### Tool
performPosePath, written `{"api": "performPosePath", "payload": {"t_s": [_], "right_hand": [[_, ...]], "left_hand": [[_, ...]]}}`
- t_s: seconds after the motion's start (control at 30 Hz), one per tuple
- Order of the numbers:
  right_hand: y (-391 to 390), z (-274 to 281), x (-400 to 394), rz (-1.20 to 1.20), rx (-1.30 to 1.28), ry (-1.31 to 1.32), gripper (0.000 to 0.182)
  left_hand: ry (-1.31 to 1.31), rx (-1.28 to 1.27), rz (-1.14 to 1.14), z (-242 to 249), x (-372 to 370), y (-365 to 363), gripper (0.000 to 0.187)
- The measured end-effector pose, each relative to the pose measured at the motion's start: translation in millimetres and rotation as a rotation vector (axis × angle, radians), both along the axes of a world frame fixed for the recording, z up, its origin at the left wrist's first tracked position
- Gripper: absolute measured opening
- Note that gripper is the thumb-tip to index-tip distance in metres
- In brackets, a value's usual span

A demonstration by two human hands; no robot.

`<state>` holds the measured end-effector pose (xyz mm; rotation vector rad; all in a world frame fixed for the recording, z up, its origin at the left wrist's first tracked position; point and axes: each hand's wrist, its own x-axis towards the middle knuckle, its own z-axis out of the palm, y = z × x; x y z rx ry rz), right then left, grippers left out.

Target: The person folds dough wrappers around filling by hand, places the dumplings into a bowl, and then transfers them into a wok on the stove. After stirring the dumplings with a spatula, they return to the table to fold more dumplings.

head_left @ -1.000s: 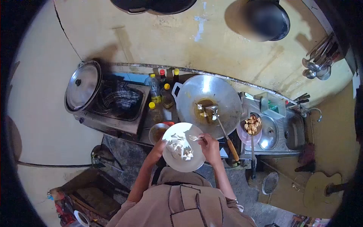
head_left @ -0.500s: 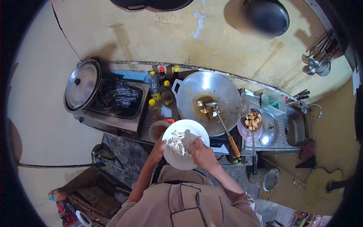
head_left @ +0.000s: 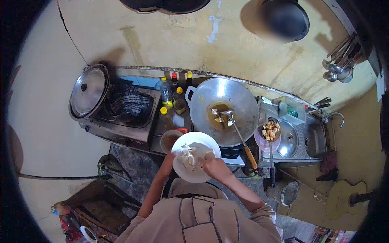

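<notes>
My left hand (head_left: 168, 162) grips the left rim of a white plate (head_left: 202, 138), which I hold in front of my body. On the plate lie several pale, angular food pieces (head_left: 188, 156), perhaps cut tofu. The fingers of my right hand (head_left: 214, 167) are closed in over the plate's right side, and a pale piece shows at them. Just beyond the plate sits a large wok (head_left: 247, 101) with brown oil and a few pale pieces in it. A wooden-handled spatula (head_left: 240, 135) rests in the wok, its handle over the near rim.
Right of the wok, a long-handled strainer (head_left: 271, 130) with browned pieces rests over a pink bowl (head_left: 263, 145), beside the sink (head_left: 316, 139). A small bowl (head_left: 169, 141) and several bottles (head_left: 179, 101) stand left. Further left are a stove (head_left: 121, 131) and lidded pot (head_left: 87, 91).
The plate has shifted slightly left and down in view. My right hand has moved a little left and down with it, and the pale pieces lie differently.
</notes>
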<state>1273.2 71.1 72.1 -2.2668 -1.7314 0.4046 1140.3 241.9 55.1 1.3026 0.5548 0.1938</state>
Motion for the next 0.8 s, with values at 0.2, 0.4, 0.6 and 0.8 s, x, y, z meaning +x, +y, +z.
{"api": "performPosePath", "payload": {"t_s": [0.2, 0.4, 0.6, 0.8], "right_hand": [[1, 4, 12, -0.112, 0.108, 0.087, 0.027], [2, 26, 22, -0.164, 0.197, 0.121, 0.016], [4, 28, 30, -0.131, 0.324, 0.324, 0.013], [6, 35, 35, -0.216, 0.157, 0.764, 0.014]], "left_hand": [[0.020, -0.198, 0.092, -4, -4, -2, 0.050], [-0.067, -0.182, 0.051, -27, -3, 6, 0.051], [-0.075, -0.247, 0.081, -18, -1, 4, 0.050], [-0.007, -0.281, 0.081, -42, -4, 9, 0.049]]}}
